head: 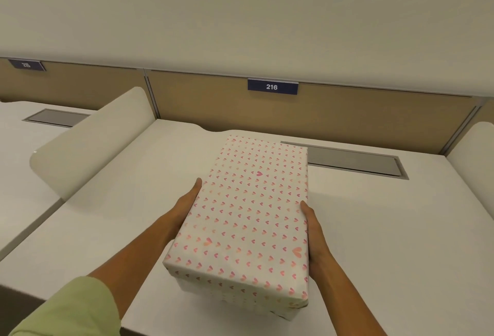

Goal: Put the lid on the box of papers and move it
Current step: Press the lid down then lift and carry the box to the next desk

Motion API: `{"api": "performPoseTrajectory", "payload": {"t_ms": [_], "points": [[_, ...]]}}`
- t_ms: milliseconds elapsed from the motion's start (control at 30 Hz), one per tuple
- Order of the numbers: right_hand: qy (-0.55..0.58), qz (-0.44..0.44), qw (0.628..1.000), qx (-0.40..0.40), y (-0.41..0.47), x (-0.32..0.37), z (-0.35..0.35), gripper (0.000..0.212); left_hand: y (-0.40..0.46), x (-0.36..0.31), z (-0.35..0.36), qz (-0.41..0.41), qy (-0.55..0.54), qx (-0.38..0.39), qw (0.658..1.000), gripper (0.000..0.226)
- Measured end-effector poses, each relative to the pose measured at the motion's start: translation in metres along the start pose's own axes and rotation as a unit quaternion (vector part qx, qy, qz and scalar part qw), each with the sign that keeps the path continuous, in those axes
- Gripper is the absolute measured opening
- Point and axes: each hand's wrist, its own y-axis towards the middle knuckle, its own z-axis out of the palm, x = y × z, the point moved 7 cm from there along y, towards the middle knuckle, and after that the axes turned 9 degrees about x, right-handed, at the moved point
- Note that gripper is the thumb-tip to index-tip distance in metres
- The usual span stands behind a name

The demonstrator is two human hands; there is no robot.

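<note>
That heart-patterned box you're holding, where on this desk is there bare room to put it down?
The box, lid on, sits between the left hand and right hand. The white desk is bare on both sides: left toward the curved divider, right below the grey hatch. Nothing crowds it; only the hatch strip behind is worth avoiding.

White desk (374, 228), tan partition (347, 116), sign 216 (272, 86)

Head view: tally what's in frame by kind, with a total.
Box with lid on, heart-print: 1
Hands, left hand and right hand, one pressed to each long side of the box: 2
Blue number signs, 216 and one blurred at far left: 2
Grey desk hatches: 2
Rounded desk dividers: 2
Total: 9
</note>
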Motion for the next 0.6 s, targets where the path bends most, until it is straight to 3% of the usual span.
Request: {"api": "performPoseTrajectory", "payload": {"t_ms": [233, 400, 467, 533, 600], "points": [[-0.028, -0.015, 0.999, -0.027, 0.025, 0.016, 0.059, 0.06, 0.015, -0.053, -0.056, 0.006, 0.059, 0.049, 0.997, 0.081], [-0.049, -0.027, 0.998, -0.017, 0.055, 0.03, 0.109, 0.06, 0.023, -0.096, -0.099, 0.015, 0.107, 0.056, 0.993, 0.065], [-0.073, -0.04, 0.996, -0.013, 0.07, 0.04, 0.131, 0.058, 0.023, -0.117, -0.114, 0.019, 0.13, 0.044, 0.99, 0.07], [-0.105, -0.033, 0.994, -0.007, 0.138, 0.035, 0.229, 0.056, 0.027, -0.164, -0.225, 0.044, 0.133, 0.015, 0.99, 0.077], [-0.113, -0.056, 0.992, -0.003, 0.147, 0.05, 0.244, 0.055, 0.032, -0.186, -0.235, 0.048, 0.151, -0.009, 0.987, 0.074]]}}
